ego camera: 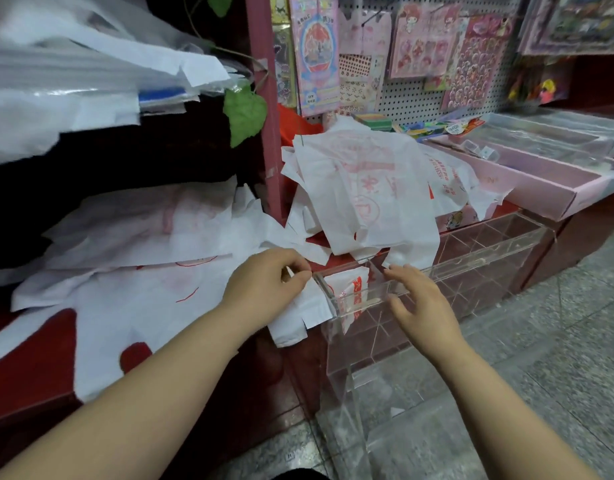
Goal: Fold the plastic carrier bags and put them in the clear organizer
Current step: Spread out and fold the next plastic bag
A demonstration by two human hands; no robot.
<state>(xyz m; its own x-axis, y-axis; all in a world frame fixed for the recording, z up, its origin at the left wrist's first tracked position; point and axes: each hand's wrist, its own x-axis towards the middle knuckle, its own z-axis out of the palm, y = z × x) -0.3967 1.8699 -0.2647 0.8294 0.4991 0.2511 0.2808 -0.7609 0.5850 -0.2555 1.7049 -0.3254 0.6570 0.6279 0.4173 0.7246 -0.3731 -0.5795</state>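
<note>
Bags lie in two heaps: a loose pile of white carriers with pink and red print sits on the red counter behind the clear organizer, its lower edges draping over the organizer's back rim, and more flat bags spread across the counter to the left. The organizer stands at the counter's right end, a long box split by clear dividers into compartments. One folded bag stands upright in the nearest compartment, at the organizer's left end, its red print showing through the front wall. The left hand is just outside that left end, fingers curled and narrow, pinching a white strip of bag that hangs down over the counter edge beside the organizer wall. The right hand is at the organizer's front rim, fingers spread and loosely curved, holding nothing; whether they touch the rim cannot be told. Behind the pile, a white pegboard carries sticker sheets, and a pink tray lies to the right. A green leaf hangs by the red post.
</note>
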